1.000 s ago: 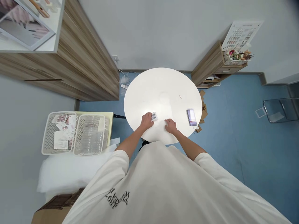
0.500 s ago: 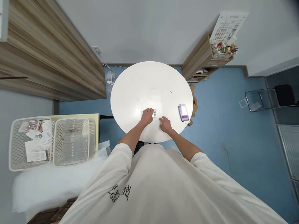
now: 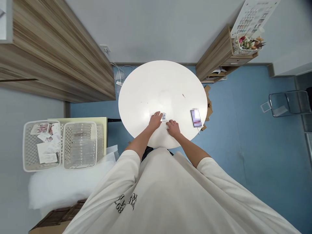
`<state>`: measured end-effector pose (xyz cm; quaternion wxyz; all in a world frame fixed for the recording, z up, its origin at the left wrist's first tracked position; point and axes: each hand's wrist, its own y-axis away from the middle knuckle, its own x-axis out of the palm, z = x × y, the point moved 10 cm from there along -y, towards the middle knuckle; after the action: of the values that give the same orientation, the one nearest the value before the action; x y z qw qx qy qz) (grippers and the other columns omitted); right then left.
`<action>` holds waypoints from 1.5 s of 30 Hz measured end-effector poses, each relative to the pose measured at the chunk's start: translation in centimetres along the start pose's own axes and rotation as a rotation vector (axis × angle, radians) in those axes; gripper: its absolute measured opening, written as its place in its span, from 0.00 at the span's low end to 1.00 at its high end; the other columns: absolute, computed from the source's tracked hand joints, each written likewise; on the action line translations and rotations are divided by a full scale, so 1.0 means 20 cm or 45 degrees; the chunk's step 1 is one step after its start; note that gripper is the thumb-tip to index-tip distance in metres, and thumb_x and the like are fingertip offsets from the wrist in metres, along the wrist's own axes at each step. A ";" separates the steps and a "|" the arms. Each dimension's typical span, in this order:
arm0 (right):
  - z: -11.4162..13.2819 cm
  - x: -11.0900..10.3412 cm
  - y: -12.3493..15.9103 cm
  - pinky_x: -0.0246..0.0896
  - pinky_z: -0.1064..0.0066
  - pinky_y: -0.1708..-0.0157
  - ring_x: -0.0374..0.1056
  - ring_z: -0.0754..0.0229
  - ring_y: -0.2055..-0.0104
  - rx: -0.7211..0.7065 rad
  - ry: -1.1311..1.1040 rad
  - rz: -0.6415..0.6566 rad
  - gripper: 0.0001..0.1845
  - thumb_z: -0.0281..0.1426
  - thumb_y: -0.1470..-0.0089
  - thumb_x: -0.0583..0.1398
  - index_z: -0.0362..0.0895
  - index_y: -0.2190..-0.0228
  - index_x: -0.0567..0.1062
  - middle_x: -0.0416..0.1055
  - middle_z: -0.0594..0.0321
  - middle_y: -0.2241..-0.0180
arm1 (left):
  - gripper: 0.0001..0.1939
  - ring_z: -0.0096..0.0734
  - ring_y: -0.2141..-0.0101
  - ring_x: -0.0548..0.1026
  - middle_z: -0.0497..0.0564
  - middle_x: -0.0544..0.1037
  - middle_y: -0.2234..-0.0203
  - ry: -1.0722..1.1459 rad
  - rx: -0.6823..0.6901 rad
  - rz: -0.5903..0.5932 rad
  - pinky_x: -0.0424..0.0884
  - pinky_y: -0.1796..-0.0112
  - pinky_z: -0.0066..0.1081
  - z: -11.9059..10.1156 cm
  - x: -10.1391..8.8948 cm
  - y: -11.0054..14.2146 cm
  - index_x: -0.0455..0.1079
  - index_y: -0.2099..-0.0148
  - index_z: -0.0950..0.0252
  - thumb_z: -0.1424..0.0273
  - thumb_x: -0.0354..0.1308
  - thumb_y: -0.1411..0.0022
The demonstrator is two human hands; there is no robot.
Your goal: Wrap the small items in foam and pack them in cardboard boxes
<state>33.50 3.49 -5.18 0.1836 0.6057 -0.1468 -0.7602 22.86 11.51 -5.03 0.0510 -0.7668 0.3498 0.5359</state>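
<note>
A round white table (image 3: 151, 84) stands in front of me. My left hand (image 3: 155, 121) rests on its near part, fingers curled around the left edge of a small clear packet (image 3: 163, 116) that lies flat on the top. My right hand (image 3: 173, 128) lies on the table just right of the packet, fingers bent, close to it; I cannot see anything in it. A phone (image 3: 196, 117) lies near the table's right edge.
Two white mesh baskets (image 3: 29, 164) sit on a low stand at my left, one with packets, one with clear trays. A wooden cabinet (image 3: 56, 61) is at far left, a wooden shelf (image 3: 216, 61) at far right, and a metal chair (image 3: 285, 102) on the blue floor.
My two hands have drawn closer together around the packet. The view has shifted slightly; the packet stays on the table.
</note>
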 end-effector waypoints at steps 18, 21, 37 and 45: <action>-0.11 -0.08 -0.10 0.58 0.59 0.46 0.62 0.49 0.46 0.159 -0.348 -0.011 0.11 0.33 0.37 0.55 0.47 0.57 0.76 0.67 0.53 0.48 | 0.33 0.56 0.40 0.64 0.64 0.64 0.40 -0.094 -0.075 0.132 0.58 0.41 0.48 0.02 0.04 0.29 0.60 0.41 0.63 0.64 0.68 0.46; -0.15 -0.10 -0.10 0.59 0.58 0.46 0.64 0.49 0.46 0.207 -0.427 -0.035 0.11 0.34 0.38 0.54 0.47 0.57 0.75 0.68 0.55 0.48 | 0.22 0.53 0.40 0.65 0.64 0.66 0.43 -0.114 -0.120 0.053 0.61 0.44 0.45 0.02 0.01 0.28 0.62 0.43 0.64 0.73 0.59 0.40; -0.22 -0.13 -0.21 0.61 0.64 0.53 0.70 0.52 0.51 0.246 -0.372 -0.007 0.17 0.37 0.35 0.52 0.47 0.57 0.78 0.76 0.57 0.52 | 0.19 0.50 0.45 0.70 0.62 0.70 0.45 0.152 -0.492 -0.191 0.65 0.47 0.47 0.17 -0.22 0.22 0.60 0.39 0.63 0.73 0.47 0.31; -0.24 -0.15 -0.32 0.59 0.64 0.58 0.72 0.53 0.59 0.296 -0.316 0.049 0.14 0.35 0.36 0.53 0.48 0.63 0.78 0.79 0.59 0.62 | 0.24 0.49 0.39 0.64 0.60 0.68 0.40 0.011 0.203 0.036 0.60 0.41 0.50 -0.23 -0.06 0.23 0.66 0.41 0.59 0.80 0.49 0.38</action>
<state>38.05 10.66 -6.45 0.1074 0.5216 -0.2671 -0.8032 23.47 6.48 -0.68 0.1028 -0.7575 0.4022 0.5038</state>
